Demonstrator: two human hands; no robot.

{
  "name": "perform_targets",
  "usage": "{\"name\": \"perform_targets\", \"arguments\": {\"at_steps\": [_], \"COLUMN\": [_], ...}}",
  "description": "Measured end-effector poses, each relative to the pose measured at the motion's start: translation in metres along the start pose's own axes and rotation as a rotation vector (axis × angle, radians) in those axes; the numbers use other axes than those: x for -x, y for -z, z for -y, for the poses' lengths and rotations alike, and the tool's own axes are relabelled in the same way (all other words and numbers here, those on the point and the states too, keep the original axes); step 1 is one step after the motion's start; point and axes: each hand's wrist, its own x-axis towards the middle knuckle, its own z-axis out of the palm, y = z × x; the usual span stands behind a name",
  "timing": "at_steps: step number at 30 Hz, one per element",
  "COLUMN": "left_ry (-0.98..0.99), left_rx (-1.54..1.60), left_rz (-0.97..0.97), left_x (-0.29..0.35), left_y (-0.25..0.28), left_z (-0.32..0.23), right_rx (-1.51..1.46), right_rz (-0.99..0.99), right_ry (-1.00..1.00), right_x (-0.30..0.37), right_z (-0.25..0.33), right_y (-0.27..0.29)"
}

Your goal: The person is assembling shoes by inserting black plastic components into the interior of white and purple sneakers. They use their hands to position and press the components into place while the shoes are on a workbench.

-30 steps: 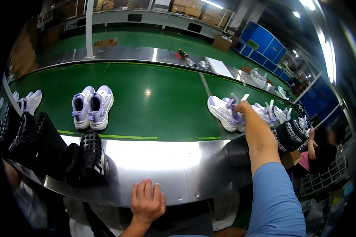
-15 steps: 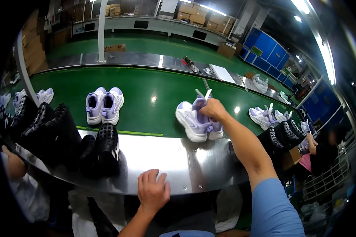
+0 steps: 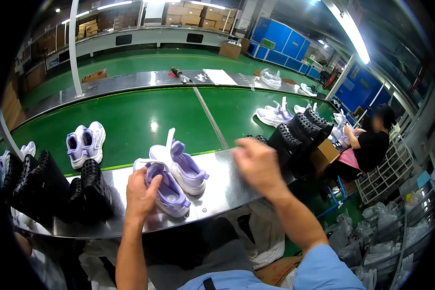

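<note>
A pair of lilac and white sneakers lies on the steel ledge (image 3: 217,188) in front of me. My left hand (image 3: 141,194) grips the nearer sneaker (image 3: 168,195) at its heel. The other sneaker (image 3: 181,166) rests just beyond it, its tongue standing up. My right hand (image 3: 257,165) hovers to the right of the pair, fingers loosely curled and blurred, holding nothing I can see.
A green conveyor belt (image 3: 145,121) carries another lilac pair (image 3: 85,143) at left and one more pair (image 3: 274,115) at right. Black perforated shoe lasts (image 3: 48,186) stand at my left, more lasts (image 3: 295,135) at right. A seated person (image 3: 369,142) works at far right.
The pair of sneakers came off the belt toward me onto the steel ledge. My left hand rose from the ledge edge and took hold of the nearer sneaker; my right hand let go.
</note>
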Motion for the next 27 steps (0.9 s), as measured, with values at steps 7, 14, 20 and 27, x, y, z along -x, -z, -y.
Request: {"name": "perform_targets", "arguments": {"at_steps": [7, 14, 20, 27], "left_ry": [-0.273, -0.427, -0.441, 0.084], "left_rx": [0.076, 0.11, -0.071, -0.635], "left_rz": [-0.274, -0.148, -0.106, 0.426], "left_x": [-0.001, -0.002, -0.023, -0.108], "left_y": [0.024, -0.005, -0.005, -0.027], "left_z": [-0.096, -0.138, -0.14, -0.112], "right_rx": [0.736, 0.793, 0.852, 0.04], "right_rz": [0.135, 0.16, 0.074, 0.283], "right_ry": [-0.377, -0.34, -0.251, -0.096], "right_x": [0.014, 0.017, 0.001, -0.005], "right_z": [-0.132, -0.156, -0.091, -0.015], "right_y": [0.056, 0.043, 0.078, 0.099]}}
